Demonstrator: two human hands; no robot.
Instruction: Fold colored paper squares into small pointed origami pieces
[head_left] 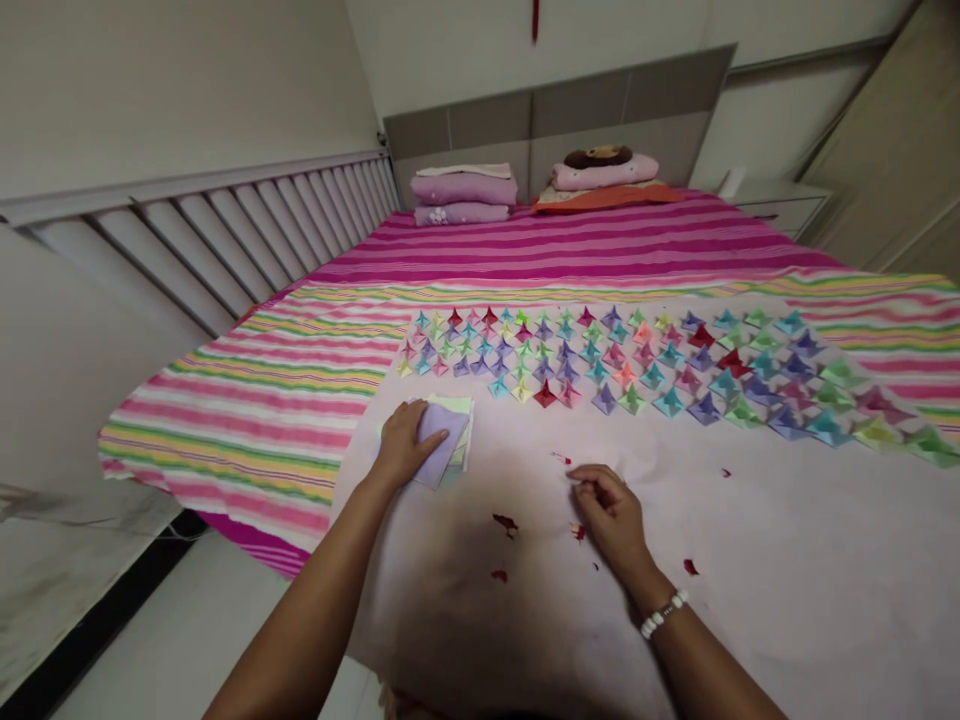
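My left hand [407, 443] lies on a small stack of square coloured papers, its thumb over the purple paper [441, 447] on top and its fingers bent at the paper's upper left. Pale green and white sheets [463, 430] show from under it at the right. My right hand [611, 510] hovers low or rests over the white sheet, fingers curled with index and thumb close together; whether anything sits between them is hidden. A red and white scrap [562, 459] lies just beyond its fingertips, and another torn scrap [577, 531] is beside the hand.
Rows of folded paper stars [544, 368] in many colours stand along the far part of the white sheet [787, 560]. Several dark red scraps [505, 522] are scattered nearer. Beneath is a striped bed cover [300, 370]. Folded bedding [465, 190] sits by the headboard; a rail [225, 215] runs left.
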